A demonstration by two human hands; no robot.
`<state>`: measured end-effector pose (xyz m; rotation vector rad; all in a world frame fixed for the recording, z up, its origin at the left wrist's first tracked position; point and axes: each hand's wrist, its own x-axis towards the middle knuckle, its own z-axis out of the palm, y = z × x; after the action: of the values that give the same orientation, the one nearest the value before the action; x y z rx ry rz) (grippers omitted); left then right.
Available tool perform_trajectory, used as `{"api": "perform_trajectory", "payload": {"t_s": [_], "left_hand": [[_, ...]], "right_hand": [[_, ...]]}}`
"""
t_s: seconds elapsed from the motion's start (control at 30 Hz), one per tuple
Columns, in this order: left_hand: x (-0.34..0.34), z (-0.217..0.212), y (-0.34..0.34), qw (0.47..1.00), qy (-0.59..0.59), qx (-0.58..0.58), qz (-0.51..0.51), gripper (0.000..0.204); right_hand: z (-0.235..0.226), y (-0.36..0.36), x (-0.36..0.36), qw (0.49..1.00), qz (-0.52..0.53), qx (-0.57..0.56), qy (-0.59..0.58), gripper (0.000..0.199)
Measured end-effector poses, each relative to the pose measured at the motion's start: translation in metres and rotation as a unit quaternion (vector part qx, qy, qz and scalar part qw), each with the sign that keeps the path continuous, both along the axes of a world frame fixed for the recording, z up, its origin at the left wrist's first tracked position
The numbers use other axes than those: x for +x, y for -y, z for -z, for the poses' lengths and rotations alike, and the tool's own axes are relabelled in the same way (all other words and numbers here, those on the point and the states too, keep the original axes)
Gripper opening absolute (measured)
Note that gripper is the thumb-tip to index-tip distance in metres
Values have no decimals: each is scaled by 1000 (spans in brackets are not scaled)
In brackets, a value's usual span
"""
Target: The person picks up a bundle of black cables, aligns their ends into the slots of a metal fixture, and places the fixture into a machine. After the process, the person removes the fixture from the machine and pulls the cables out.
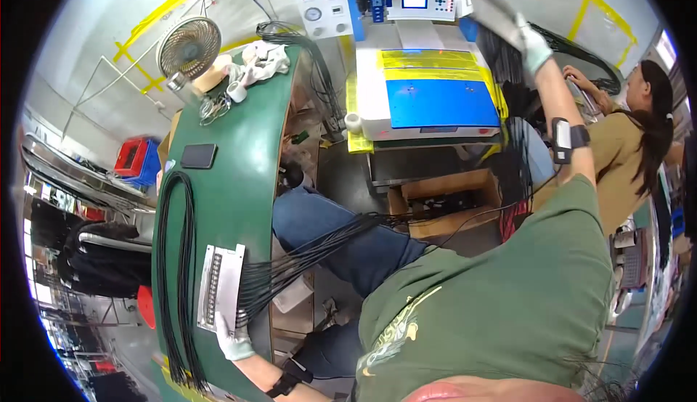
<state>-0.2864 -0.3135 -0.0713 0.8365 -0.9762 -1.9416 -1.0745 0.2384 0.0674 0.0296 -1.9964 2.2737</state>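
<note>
My left hand (pixel 234 342), in a white glove, grips the near end of a silver metal cable fixture (pixel 231 282) lying on the green table. A row of small fittings runs along the fixture, and black cables (pixel 305 257) fan out from its right side across my leg. My raised right hand (pixel 536 47), also gloved, is at the end of a long grey flat bar (pixel 497 18) beside the machine. Motion smears that bar and the fingertips; the fingers look closed on it. Black cables hang below the bar.
A machine with a blue top plate (pixel 443 103) and yellow tape stands ahead. On the green table (pixel 243 184) lie a phone (pixel 198 156), a looped cable bundle (pixel 190 257) and a fan (pixel 189 47). A cardboard box (pixel 483 184) sits below. Another person (pixel 621 140) works at the right.
</note>
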Motion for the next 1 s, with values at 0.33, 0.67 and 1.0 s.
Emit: {"api": "perform_trajectory", "payload": {"t_s": [0.33,0.67,1.0], "left_hand": [[1,-6,-7,999,43,-15,-29,53],[5,4,0,998,57,-22,-33,53],[1,5,-3,998,47,-17,-34,54]], "right_hand": [[111,92,6,903,-19,425,66,81],[190,78,-62,904,-10,420,78,71],[184,72,-54,863,-15,503,36,79]]}}
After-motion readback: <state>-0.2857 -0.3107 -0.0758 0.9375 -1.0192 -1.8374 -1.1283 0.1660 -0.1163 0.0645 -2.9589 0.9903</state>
